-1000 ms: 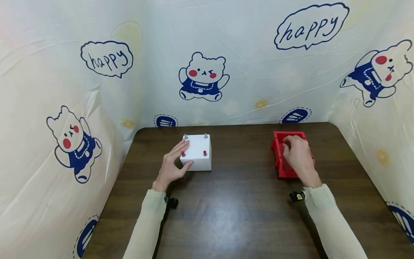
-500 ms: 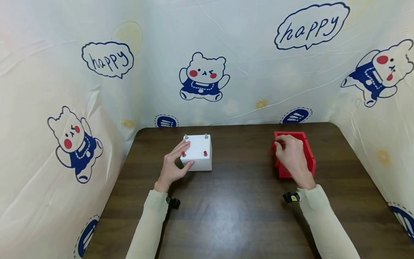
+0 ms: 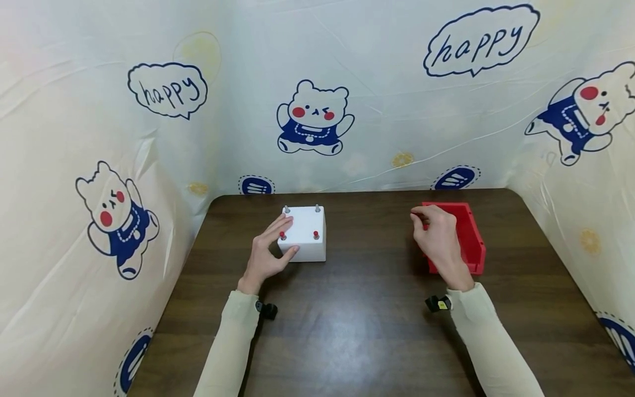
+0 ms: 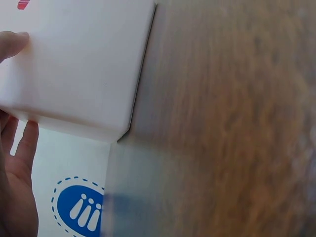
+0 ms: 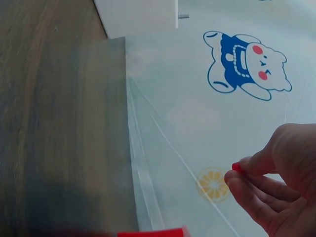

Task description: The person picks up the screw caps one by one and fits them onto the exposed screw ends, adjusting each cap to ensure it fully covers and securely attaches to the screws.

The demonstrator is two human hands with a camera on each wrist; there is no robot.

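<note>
A white box [image 3: 305, 225] stands on the table, with metal posts rising near its top corners. The two front posts carry small red caps [image 3: 316, 235], while the two back posts [image 3: 317, 208] are bare metal. My left hand [image 3: 264, 255] holds the box at its left side, thumb on the front face and fingers reaching over the top edge. Between thumb and index finger, my right hand [image 3: 439, 237] pinches a small red cap [image 5: 237, 167]. That hand is above the left rim of a red bin [image 3: 471, 242], hiding part of it.
The brown wooden table [image 3: 347, 314] spans the space between box and bin. A pale printed curtain [image 3: 377, 138] encloses the back and both sides. Each wrist carries a small black camera, such as the one on the right wrist [image 3: 437, 303].
My right hand has moved left, from over the inside of the red bin to its left rim, pinching the small red cap. The left hand stays on the white box.
</note>
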